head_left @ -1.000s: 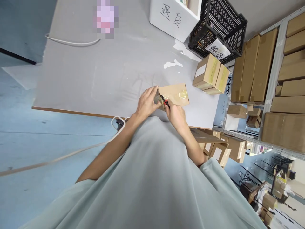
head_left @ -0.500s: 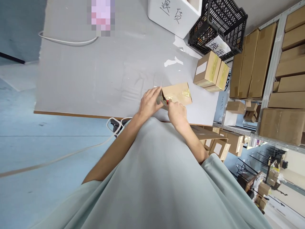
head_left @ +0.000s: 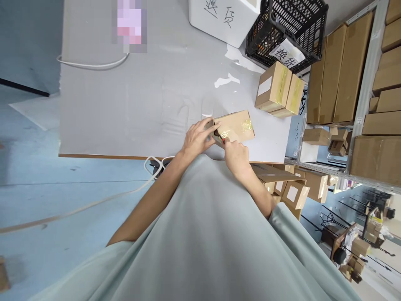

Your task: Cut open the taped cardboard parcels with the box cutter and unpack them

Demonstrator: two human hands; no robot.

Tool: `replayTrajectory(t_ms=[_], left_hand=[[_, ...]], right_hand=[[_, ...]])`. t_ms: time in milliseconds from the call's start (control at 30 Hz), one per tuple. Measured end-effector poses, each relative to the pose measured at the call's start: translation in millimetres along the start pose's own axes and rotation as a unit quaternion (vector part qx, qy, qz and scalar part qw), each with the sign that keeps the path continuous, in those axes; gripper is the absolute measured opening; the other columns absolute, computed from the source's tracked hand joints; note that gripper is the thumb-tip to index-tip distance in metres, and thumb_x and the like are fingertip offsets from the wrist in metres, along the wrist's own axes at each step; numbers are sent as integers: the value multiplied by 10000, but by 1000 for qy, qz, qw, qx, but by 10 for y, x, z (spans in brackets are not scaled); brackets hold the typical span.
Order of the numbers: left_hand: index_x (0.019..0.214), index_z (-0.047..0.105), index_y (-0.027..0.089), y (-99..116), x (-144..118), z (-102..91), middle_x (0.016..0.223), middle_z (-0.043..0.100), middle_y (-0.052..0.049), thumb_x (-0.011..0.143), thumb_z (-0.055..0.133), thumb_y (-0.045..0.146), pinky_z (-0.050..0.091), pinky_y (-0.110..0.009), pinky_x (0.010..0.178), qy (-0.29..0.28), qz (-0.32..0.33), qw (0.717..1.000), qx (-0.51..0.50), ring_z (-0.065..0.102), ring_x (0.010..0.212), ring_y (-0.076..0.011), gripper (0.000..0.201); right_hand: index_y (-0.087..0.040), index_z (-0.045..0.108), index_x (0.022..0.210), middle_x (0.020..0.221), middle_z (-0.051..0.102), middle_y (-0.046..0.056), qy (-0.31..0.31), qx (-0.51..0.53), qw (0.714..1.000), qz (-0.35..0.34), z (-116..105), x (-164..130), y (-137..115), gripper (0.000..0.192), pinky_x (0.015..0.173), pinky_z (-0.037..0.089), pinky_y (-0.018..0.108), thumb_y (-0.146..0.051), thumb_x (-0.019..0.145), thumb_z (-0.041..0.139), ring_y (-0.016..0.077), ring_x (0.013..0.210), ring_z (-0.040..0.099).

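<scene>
A small cardboard box (head_left: pixel 234 123) with clear tape on it lies near the table's front edge, its left end partly opened with a dark gap. My left hand (head_left: pixel 198 137) grips that left end, fingers over the top edge and thumb lower down. At the box's near side my right hand (head_left: pixel 237 155) is closed in a fist around a small red tool (head_left: pixel 223 141). Only a bit of the tool shows by the thumb, at the taped edge; the rest is hidden in the fingers.
Two taped boxes (head_left: pixel 278 90) stand at the table's right, below a black crate (head_left: pixel 288 29) and a white foam box (head_left: pixel 224 19). Shelves of cartons (head_left: pixel 354 71) rise on the right. A white cable (head_left: pixel 94 66) lies on the grey table (head_left: pixel 131 108); cartons (head_left: pixel 294 194) sit below the right edge.
My right hand with the red tool has shifted slightly right and nearer to me along the box. The left index finger now reaches further over the box's top. The view has shifted slightly.
</scene>
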State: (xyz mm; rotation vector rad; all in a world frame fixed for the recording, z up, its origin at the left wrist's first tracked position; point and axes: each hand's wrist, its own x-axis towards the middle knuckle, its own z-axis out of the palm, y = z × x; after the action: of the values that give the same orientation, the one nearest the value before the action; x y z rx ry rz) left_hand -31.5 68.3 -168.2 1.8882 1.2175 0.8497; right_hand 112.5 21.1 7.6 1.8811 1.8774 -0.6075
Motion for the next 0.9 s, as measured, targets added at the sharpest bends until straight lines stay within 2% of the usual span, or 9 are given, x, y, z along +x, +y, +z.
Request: replayTrajectory(t_ms=[100, 233, 367, 433, 500, 600, 733, 800, 900], left_hand=[[1591, 733, 371, 4, 11, 5, 1712, 625, -65, 861, 720, 189, 513, -590, 1291, 4, -6, 1000, 7, 649, 1491, -389, 753], [1592, 737, 375, -2, 55, 4, 1712, 623, -63, 860, 729, 173, 529, -585, 1281, 10, -13, 1000, 13, 675, 1459, -392, 760], [1609, 725, 358, 27, 51, -46, 1721, 606, -59, 867, 721, 172, 544, -546, 1297, 6, -21, 1000, -18, 680, 1461, -369, 765], [1630, 707, 345, 59, 47, -78, 1740, 586, -54, 868, 701, 168, 538, -530, 1318, -8, -28, 999, -21, 646, 1513, -360, 782], [1644, 693, 326, 96, 59, -96, 1756, 570, -58, 863, 672, 156, 527, -529, 1338, -14, -35, 999, -18, 615, 1559, -355, 799], [1646, 687, 286, 138, 104, -90, 1757, 568, -87, 849, 635, 154, 513, -540, 1357, -3, -43, 999, -11, 592, 1596, -349, 809], [1710, 602, 286, 174, 139, -113, 1763, 558, -105, 865, 605, 224, 606, -527, 1269, -8, -66, 998, -24, 589, 1609, -324, 847], [1743, 554, 284, 222, 152, -157, 1784, 540, -116, 879, 591, 233, 617, -524, 1257, -25, -69, 997, -24, 572, 1630, -326, 867], [1722, 575, 271, 402, 240, -158, 1825, 506, -126, 945, 566, 207, 490, -569, 1378, -4, -50, 998, 30, 482, 1706, -346, 779]], right_hand=[[-122, 771, 1367, 1227, 846, 273, 16, -19, 999, 27, -54, 16, -35, 382, 968, 655, 390, -100, 1185, 435, 335, 1174, 858], [-152, 800, 1333, 1169, 865, 239, 7, -30, 1000, 1, -7, -65, 10, 435, 934, 675, 376, -62, 1155, 413, 318, 1145, 864], [-165, 741, 1461, 1166, 869, 227, -11, -4, 1000, 11, 66, -285, 205, 427, 911, 644, 402, -124, 1170, 431, 346, 1090, 865], [-214, 698, 1533, 1152, 875, 190, 32, 48, 998, 19, 82, -325, 426, 408, 925, 620, 410, -251, 1215, 446, 357, 1054, 861], [-237, 659, 1578, 1174, 878, 165, 126, 123, 983, 52, 115, -227, 742, 424, 949, 603, 407, -349, 1236, 434, 358, 1044, 854], [-190, 647, 1559, 1226, 873, 171, 258, 252, 924, 128, 250, 138, 1259, 444, 952, 609, 391, -367, 1237, 398, 330, 1013, 849], [-193, 689, 1428, 1128, 883, 89, 216, 408, 881, 104, 541, 501, 1591, 385, 834, 623, 310, -391, 1228, 425, 199, 703, 798], [-213, 685, 1427, 1107, 882, 60, 198, 433, 876, 81, 659, 494, 1551, 375, 808, 622, 292, -413, 1229, 438, 178, 662, 785], [-244, 670, 1468, 1117, 886, 45, 190, 423, 883, 76, 723, 369, 1416, 365, 852, 628, 292, -403, 1239, 434, 190, 743, 823]])
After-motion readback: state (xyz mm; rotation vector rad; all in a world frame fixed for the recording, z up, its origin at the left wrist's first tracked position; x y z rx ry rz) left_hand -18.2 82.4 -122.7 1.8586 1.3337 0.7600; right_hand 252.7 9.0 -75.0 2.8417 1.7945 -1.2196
